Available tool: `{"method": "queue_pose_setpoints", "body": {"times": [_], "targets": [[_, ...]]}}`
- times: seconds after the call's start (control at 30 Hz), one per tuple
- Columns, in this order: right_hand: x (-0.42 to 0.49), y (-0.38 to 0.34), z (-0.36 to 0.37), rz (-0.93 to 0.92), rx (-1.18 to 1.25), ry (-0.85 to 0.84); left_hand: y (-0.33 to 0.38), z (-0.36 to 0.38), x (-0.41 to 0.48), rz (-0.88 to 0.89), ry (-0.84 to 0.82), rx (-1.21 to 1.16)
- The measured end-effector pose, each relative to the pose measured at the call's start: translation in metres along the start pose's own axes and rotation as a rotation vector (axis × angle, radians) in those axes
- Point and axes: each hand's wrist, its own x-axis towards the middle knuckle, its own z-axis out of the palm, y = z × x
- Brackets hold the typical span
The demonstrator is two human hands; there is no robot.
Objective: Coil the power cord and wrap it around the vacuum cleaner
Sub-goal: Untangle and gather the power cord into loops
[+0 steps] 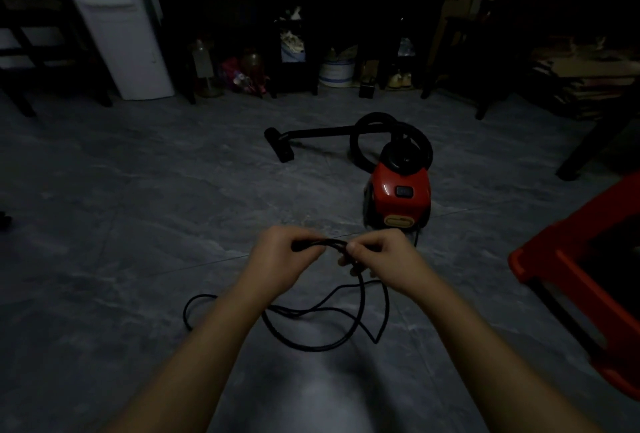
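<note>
A small red vacuum cleaner (400, 195) with a black top stands on the grey floor, its black hose looped above it and its wand and floor nozzle (278, 143) stretched out to the left. The black power cord (311, 346) lies in loose loops on the floor below my hands. My left hand (280, 259) grips a bunch of cord strands. My right hand (384, 259) pinches the same bunch close beside it. Both hands hover in front of the vacuum, apart from it.
A red plastic stool (581, 280) stands at the right edge. Dark furniture legs, bottles, a bucket (336, 72) and clutter line the back wall. A white appliance (117, 24) stands at the back left. The room is dim.
</note>
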Motion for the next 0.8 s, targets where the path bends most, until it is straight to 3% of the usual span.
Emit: {"method": "queue_pose_setpoints", "body": {"times": [0.2,0.43,0.8], "targets": [[0.000,-0.005,-0.006,-0.048,0.180,0.132,0.009,-0.004,-0.001,-0.142,0.296,-0.336],[-0.003,-0.013,-0.007,-0.074,0.302,0.156,0.012,0.000,-0.003,-0.190,0.417,-0.386],[-0.004,-0.005,-0.010,-0.064,0.221,0.243,0.013,0.003,0.003,-0.192,0.261,-0.447]]}}
